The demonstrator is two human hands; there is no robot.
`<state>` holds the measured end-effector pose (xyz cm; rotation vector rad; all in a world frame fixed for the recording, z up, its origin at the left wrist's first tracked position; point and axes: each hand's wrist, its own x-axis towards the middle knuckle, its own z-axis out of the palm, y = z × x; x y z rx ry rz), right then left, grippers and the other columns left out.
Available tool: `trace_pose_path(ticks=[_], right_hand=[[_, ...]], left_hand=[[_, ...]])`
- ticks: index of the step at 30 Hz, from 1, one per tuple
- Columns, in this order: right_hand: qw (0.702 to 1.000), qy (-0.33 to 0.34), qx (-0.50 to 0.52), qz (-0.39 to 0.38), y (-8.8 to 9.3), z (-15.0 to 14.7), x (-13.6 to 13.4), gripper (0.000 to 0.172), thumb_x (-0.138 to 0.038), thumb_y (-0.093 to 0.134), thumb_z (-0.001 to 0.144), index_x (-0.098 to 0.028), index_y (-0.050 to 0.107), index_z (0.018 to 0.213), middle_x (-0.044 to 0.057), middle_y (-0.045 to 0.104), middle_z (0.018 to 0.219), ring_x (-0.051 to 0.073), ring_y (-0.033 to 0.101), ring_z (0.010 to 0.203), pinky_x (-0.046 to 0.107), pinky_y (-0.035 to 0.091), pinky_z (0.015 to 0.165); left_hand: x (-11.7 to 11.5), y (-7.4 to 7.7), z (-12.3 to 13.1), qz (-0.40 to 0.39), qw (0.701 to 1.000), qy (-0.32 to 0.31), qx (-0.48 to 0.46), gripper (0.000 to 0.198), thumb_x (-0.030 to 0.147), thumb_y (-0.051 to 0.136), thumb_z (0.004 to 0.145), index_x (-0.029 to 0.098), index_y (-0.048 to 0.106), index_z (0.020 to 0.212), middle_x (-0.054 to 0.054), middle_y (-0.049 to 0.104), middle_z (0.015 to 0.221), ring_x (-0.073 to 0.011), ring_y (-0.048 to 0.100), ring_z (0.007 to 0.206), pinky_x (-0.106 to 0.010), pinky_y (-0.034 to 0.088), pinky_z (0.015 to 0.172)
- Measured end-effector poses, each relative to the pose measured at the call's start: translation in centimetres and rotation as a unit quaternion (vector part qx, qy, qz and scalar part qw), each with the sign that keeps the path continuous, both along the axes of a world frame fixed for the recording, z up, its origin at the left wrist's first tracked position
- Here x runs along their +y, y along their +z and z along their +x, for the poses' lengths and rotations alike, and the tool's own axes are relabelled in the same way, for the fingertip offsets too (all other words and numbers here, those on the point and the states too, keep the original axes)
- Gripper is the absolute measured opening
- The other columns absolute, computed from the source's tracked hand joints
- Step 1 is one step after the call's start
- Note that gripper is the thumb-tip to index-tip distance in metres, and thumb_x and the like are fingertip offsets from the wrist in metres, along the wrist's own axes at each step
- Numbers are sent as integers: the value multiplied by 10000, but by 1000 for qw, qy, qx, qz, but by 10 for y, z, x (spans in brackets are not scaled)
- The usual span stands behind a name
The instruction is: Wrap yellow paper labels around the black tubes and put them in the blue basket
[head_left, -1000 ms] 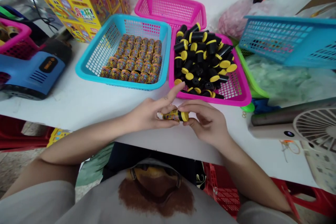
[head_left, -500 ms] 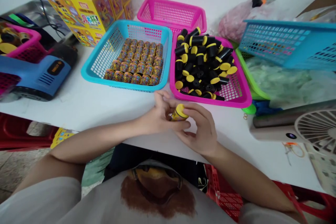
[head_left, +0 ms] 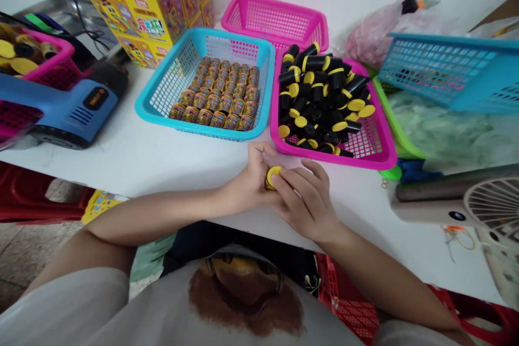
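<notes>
My left hand (head_left: 256, 175) is wrapped round a small container with a yellow cap (head_left: 273, 177), whose body is mostly hidden by the fingers. The fingertips of my right hand (head_left: 306, 197) press on the cap from the right. Both hands are over the white table, below the baskets. A blue basket (head_left: 158, 119) holds rows of small patterned containers (head_left: 219, 101). To its right, a pink basket (head_left: 365, 161) carries a heap of black containers with yellow caps (head_left: 320, 92).
A blue heat gun (head_left: 81, 108) lies at the left beside another pink basket (head_left: 60, 62). Yellow boxes (head_left: 138, 16) are stacked behind. At the right are a fan (head_left: 490, 200), a green basket (head_left: 399, 140) and a raised blue basket (head_left: 450, 73).
The yellow-capped container has tilted so its cap faces up towards the camera. My right fingers have moved onto the cap. The whole view has shifted slightly.
</notes>
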<state>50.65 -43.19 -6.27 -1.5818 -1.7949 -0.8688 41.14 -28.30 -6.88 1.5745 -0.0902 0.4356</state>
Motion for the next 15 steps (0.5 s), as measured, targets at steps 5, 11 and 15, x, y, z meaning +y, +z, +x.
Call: trace_pose_path(ticks=[5, 11, 15], right_hand=[[999, 34, 16, 15, 1, 3, 4, 276, -208, 570, 1040, -118, 652, 1288, 136, 757, 1147, 255, 703, 1152, 571, 569, 1129], [996, 73, 48, 23, 0, 1, 3, 241, -215, 567, 1039, -161, 662, 1254, 131, 742, 1221, 258, 704, 1208, 583, 560, 1146], [998, 54, 22, 24, -3, 4, 3, 213, -173, 608, 1011, -201, 681, 1210, 87, 725, 1184, 239, 698, 1204, 601, 535, 1182]], left_hand=[[0, 0, -2, -14, 1000, -25, -11, 553, 179, 713, 833, 285, 230, 1080, 114, 430, 771, -56, 511, 573, -169, 364, 511], [9, 10, 0, -85, 978, -191, -20, 545, 187, 730, 880, 303, 235, 1078, 119, 517, 760, -56, 526, 523, -156, 401, 482], [8, 7, 5, 5, 989, -120, -92, 583, 144, 758, 866, 302, 238, 1075, 69, 605, 850, -96, 658, 713, -196, 518, 628]])
